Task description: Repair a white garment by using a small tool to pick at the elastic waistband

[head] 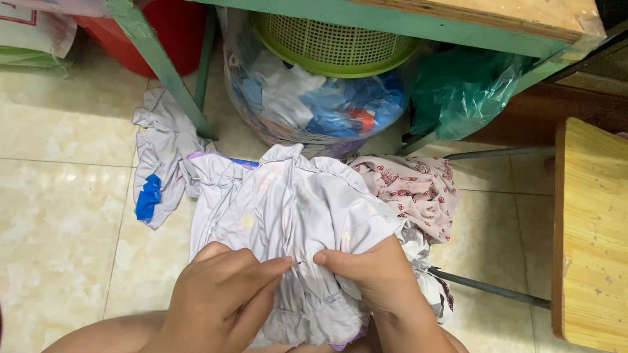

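A pale lilac-white garment [288,202] with gathered seams lies bunched in front of me, over my lap. My left hand [222,294] rests on its lower part, forefinger and thumb pinched at a seam. My right hand [373,271] grips a fold of the same garment, thumb tip almost touching the left fingertips. Something thin, perhaps a needle or thread, shows between the fingertips; I cannot tell which.
A white cloth with red print [418,189] lies to the right, and another pale garment with a blue patch [157,170] to the left on the tiled floor. Behind stand a clear bag of scraps [314,104], a green basket [333,46], a green table leg [163,72], a wooden stool [592,229].
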